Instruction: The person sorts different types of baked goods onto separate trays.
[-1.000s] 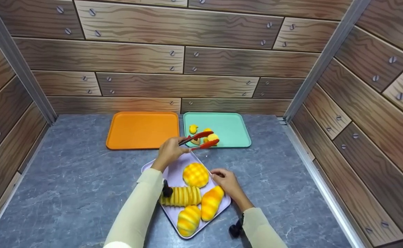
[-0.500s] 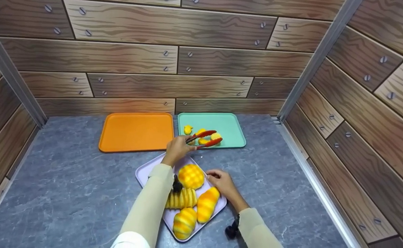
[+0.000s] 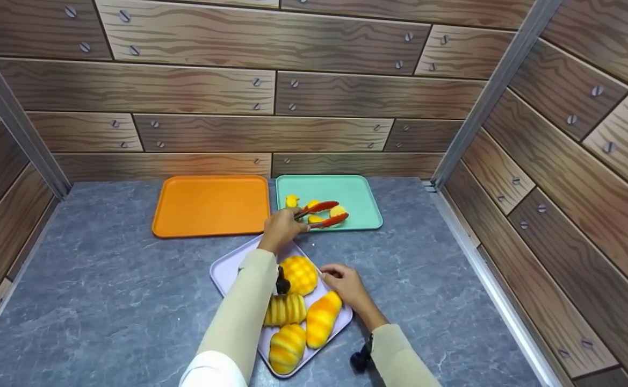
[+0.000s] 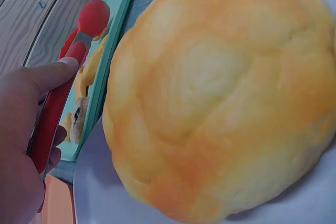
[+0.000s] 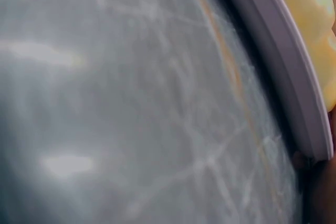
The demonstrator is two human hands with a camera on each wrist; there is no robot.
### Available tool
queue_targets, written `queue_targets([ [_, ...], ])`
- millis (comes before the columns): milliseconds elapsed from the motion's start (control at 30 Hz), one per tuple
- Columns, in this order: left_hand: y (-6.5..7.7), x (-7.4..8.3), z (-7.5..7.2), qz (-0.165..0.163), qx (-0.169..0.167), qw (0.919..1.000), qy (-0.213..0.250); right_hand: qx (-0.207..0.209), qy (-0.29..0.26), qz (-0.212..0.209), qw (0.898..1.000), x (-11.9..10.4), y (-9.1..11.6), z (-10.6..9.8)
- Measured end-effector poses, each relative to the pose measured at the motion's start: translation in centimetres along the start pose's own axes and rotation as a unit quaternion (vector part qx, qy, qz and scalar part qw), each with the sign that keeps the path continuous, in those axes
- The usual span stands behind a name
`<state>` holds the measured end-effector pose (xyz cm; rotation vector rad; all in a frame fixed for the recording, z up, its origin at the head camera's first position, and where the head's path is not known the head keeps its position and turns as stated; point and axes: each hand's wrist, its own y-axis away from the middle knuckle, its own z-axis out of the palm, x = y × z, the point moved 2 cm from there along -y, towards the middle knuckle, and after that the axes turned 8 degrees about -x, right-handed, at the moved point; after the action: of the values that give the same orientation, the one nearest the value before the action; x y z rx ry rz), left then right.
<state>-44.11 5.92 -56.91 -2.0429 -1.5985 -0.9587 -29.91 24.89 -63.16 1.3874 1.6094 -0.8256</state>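
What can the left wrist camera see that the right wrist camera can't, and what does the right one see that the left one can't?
Only the left wrist camera shows the left hand gripping red tongs, the green tray with small things in it, a bit of the orange tray and the wooden wall.

Only the right one shows two shiny patches and an orange-brown line on the tabletop.

Both show grey tabletop, the lilac tray and bread.

Smooth plastic-and-metal tongs (image 4: 54, 114)
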Motion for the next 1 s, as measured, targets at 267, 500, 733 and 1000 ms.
queue_targets([
  [267,0.5,-0.7,-0.4,0.017,0.006,0.9997,0.017,-0.008,0.003,-0.003,1.000,-0.1,-0.1,0.1],
  [500,1.3,-1.3,-0.6,0.044,0.021,0.9987,0.015,0.000,0.010,-0.017,1.000,0.0,-0.2,-0.2],
  [733,3.0,-2.6,-1.3,0.008,0.022,0.9989,0.040,-0.004,-0.003,-0.014,1.000,-0.1,-0.2,0.0],
  [1000,5.6,-3.1,-2.7,0.021,0.034,0.9986,0.034,0.000,-0.012,-0.014,1.000,0.2,-0.2,-0.1],
])
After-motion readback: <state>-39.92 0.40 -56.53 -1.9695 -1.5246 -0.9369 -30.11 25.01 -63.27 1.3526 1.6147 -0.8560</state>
